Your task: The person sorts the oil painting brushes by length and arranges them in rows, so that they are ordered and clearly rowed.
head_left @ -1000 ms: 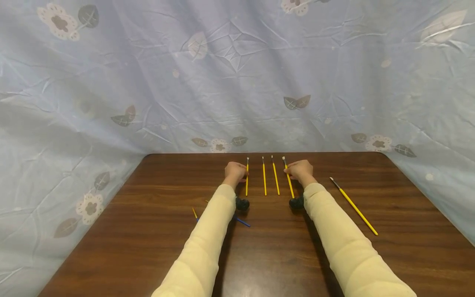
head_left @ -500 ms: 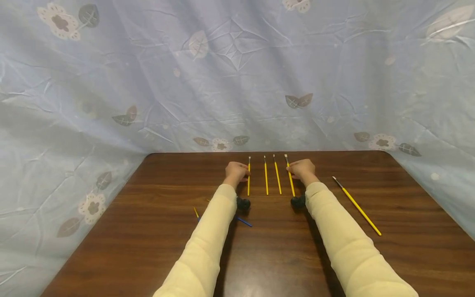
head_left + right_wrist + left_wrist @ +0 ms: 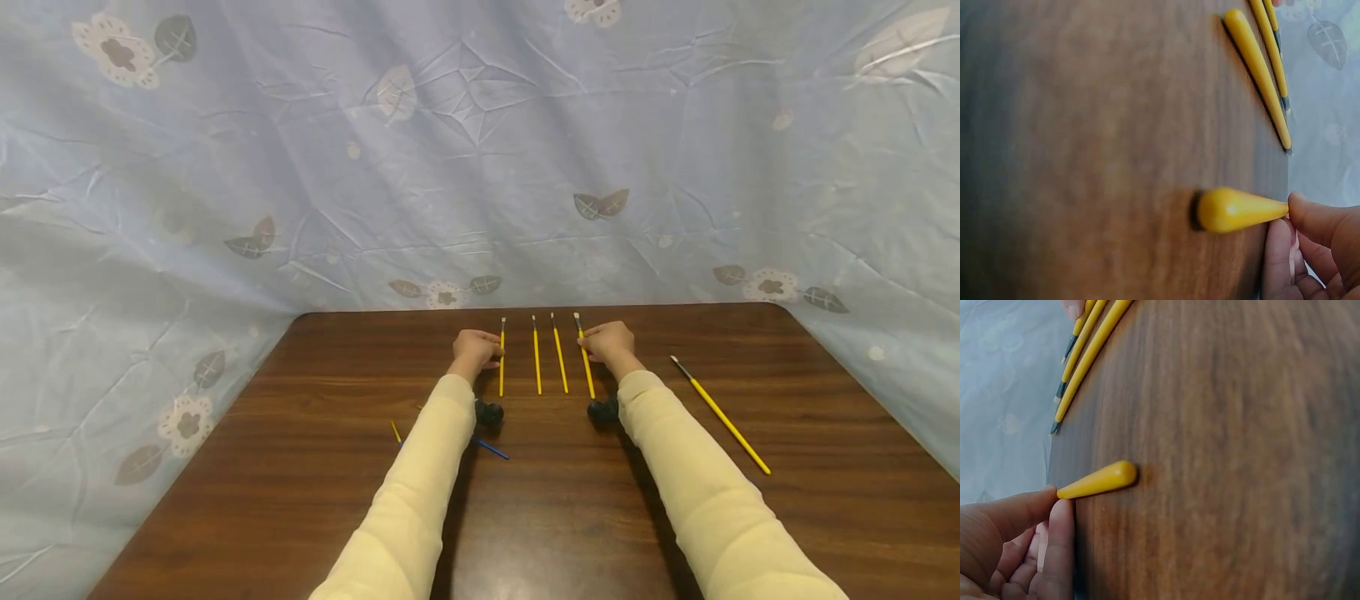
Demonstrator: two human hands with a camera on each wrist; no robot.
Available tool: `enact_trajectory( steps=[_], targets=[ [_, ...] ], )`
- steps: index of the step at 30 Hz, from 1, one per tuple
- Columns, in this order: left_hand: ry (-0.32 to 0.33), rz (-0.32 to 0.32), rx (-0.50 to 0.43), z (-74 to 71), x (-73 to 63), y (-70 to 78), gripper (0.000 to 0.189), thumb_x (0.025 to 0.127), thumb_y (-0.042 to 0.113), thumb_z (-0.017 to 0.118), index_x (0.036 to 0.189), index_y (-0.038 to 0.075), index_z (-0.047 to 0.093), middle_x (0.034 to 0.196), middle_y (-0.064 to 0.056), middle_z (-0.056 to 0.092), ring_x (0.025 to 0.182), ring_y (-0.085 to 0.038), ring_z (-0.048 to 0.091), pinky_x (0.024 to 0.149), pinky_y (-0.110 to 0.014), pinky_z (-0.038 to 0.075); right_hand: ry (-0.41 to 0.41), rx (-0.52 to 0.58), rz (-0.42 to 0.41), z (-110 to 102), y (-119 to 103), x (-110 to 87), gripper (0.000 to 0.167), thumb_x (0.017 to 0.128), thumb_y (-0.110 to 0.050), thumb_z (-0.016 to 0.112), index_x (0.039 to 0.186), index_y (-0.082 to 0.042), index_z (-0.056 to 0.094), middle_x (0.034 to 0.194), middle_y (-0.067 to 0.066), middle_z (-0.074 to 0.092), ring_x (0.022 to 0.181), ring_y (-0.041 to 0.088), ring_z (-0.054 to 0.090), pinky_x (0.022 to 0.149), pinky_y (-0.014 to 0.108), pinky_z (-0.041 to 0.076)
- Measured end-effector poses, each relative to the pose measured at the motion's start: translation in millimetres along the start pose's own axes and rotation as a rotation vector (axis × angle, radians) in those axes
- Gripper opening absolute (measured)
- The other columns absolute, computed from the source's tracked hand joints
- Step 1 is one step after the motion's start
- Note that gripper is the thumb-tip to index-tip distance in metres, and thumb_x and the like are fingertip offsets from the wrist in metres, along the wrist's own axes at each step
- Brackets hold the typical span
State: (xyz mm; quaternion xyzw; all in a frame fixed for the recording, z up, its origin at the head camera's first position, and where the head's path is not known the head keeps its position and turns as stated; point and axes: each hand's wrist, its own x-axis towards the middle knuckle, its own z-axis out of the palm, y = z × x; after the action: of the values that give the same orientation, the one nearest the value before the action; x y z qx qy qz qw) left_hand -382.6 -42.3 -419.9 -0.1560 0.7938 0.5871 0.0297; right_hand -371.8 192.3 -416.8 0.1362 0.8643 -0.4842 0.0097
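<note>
Several yellow-handled paintbrushes lie in a row near the table's far edge, bristles pointing away. My left hand (image 3: 476, 348) pinches the leftmost paintbrush (image 3: 502, 371) between thumb and finger; its rounded yellow handle end (image 3: 1104, 479) shows in the left wrist view. At the other end of the row, my right hand (image 3: 609, 343) pinches the rightmost paintbrush (image 3: 587, 371), whose thicker handle end (image 3: 1235, 210) faces the right wrist camera. Between the hands lie two more paintbrushes, one on the left (image 3: 537, 362) and one on the right (image 3: 561, 362), touched by neither hand.
A longer yellow paintbrush (image 3: 723, 418) lies slantwise to the right of my right forearm. Thin blue-and-yellow brushes (image 3: 492, 449) are partly hidden under my left sleeve (image 3: 405, 483). The brown wooden table (image 3: 555, 517) ends at a floral curtain (image 3: 480, 167).
Both hands keep their pinch on the outer paintbrushes. The row looks almost the same; only the head view shifts slightly.
</note>
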Motion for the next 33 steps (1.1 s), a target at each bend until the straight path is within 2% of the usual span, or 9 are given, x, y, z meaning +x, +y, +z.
enact_trajectory(
  steps=[9, 19, 25, 33],
  targets=[
    [-0.012, 0.023, 0.008, 0.0, -1.0, 0.5, 0.019, 0.079, -0.008, 0.076, 0.097, 0.0, 0.076, 0.116, -0.02, 0.059, 0.067, -0.019, 0.066, 0.053, -0.025, 0.059, 0.019, -0.01, -0.04, -2, -4, -3.4, 0.026, 0.091, -0.011, 0.069, 0.113, 0.003, 0.069, 0.114, 0.022, 0.064, 0.087, 0.028, 0.069, 0.064, 0.026, 0.06],
    [-0.017, 0.018, 0.013, 0.1, -2.0, -2.7, 0.017, 0.08, -0.006, 0.076, 0.096, 0.0, 0.075, 0.109, -0.019, 0.062, 0.066, -0.019, 0.066, 0.053, -0.025, 0.059, 0.027, -0.057, -0.037, -2, -4, -4.7, 0.026, 0.09, -0.014, 0.072, 0.111, 0.001, 0.07, 0.11, 0.021, 0.065, 0.068, 0.017, 0.067, 0.059, 0.023, 0.059],
    [-0.011, 0.032, 0.012, -1.2, 1.0, -5.3, 0.017, 0.08, -0.006, 0.076, 0.095, 0.0, 0.075, 0.11, -0.02, 0.062, 0.065, -0.019, 0.066, 0.053, -0.025, 0.058, -0.002, -0.04, -0.072, -8, -6, -4.9, 0.03, 0.09, -0.011, 0.07, 0.115, 0.005, 0.067, 0.112, 0.024, 0.064, 0.082, 0.029, 0.07, 0.06, 0.026, 0.06],
    [-0.024, 0.047, 0.013, -1.2, 0.3, -4.7, 0.018, 0.08, -0.007, 0.076, 0.097, 0.0, 0.075, 0.114, -0.021, 0.061, 0.065, -0.019, 0.067, 0.054, -0.025, 0.059, -0.073, 0.035, -0.09, -35, -20, -14.3, 0.037, 0.091, -0.008, 0.068, 0.124, 0.007, 0.06, 0.115, 0.026, 0.064, 0.101, 0.036, 0.066, 0.075, 0.036, 0.06]
  ],
)
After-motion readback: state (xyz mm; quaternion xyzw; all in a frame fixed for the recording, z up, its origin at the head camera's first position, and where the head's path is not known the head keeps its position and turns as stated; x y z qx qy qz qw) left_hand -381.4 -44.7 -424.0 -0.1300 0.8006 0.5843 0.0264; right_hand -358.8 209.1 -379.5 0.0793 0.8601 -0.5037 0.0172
